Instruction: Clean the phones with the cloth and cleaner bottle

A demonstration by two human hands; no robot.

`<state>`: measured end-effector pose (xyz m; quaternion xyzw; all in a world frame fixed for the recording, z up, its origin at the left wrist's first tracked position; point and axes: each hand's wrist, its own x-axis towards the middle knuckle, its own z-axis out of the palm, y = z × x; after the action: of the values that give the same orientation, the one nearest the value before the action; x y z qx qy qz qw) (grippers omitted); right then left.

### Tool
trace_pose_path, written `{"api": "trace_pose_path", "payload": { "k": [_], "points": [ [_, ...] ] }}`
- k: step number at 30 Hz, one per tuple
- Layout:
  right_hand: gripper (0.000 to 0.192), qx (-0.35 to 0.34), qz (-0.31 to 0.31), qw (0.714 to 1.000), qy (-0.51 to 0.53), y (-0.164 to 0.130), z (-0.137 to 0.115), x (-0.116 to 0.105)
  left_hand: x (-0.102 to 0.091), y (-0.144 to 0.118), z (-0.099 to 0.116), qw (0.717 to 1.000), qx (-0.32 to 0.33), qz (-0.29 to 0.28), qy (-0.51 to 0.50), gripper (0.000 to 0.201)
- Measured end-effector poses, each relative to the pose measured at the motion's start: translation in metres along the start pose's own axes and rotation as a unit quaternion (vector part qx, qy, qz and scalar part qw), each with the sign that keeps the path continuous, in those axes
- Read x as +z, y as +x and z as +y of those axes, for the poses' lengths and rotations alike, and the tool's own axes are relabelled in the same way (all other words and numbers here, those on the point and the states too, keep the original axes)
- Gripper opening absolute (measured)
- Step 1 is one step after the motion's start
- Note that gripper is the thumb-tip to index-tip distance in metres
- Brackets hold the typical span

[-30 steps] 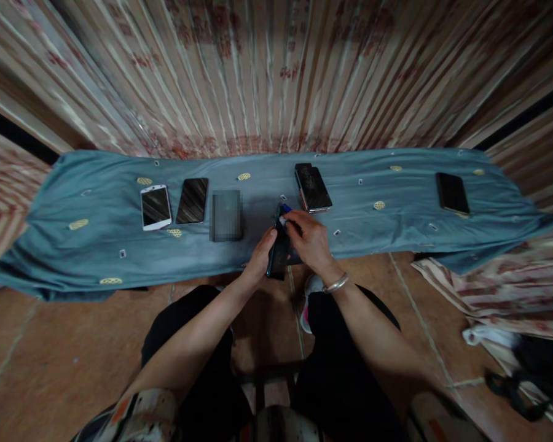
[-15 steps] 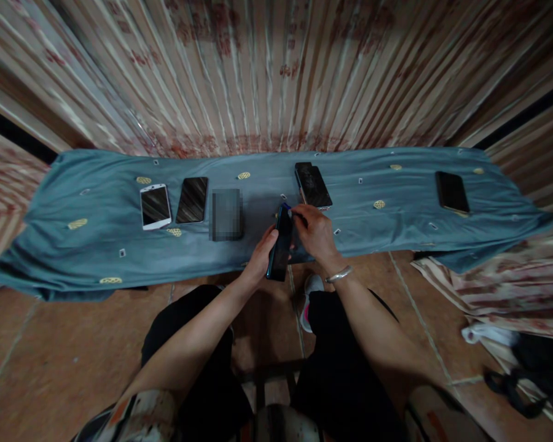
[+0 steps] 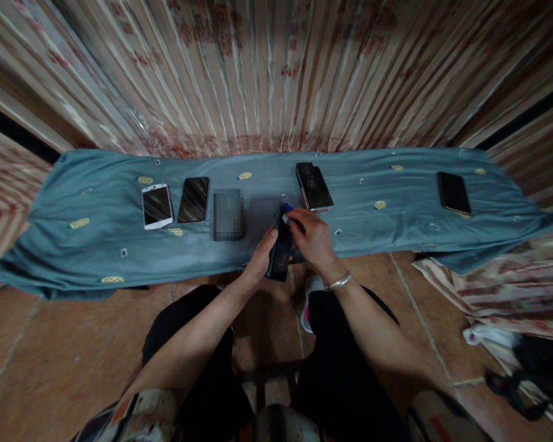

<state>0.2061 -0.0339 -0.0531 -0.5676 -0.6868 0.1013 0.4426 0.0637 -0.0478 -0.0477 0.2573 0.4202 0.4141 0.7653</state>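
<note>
One phone (image 3: 279, 256) over the bench's (image 3: 267, 178) near edge, left hand (image 3: 259, 255) clamped round it, right hand (image 3: 313, 236) pinching a small pale thing (image 3: 285, 218), too blurred to name, at its far end; I judge steady hold, light pressure best.

The blue cloth-covered bench (image 3: 400, 209) carries one white rectangular phone (image 3: 157, 207), two flat black phones (image 3: 193, 200) (image 3: 454, 193), one pixelated grey block (image 3: 228, 215) and one stack of at least two dark phones (image 3: 316, 189) — plus two bare hands (image 3: 259, 255) (image 3: 312, 236) with one blue-edged black phone (image 3: 280, 258).
</note>
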Motion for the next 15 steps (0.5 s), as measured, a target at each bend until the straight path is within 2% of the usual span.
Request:
{"api": "trace_pose_path", "payload": {
  "k": [7,15],
  "points": [
    [0.025,0.013,0.015,1.000,-0.009,0.005,0.011,-0.002,0.001,-0.004,0.001,1.000,0.011,-0.023,0.015,0.054],
    [0.028,-0.021,0.007,1.000,0.011,-0.007,-0.013,-0.002,0.000,0.000,0.000,0.999,0.023,0.004,0.027,0.045]
  ]
}}
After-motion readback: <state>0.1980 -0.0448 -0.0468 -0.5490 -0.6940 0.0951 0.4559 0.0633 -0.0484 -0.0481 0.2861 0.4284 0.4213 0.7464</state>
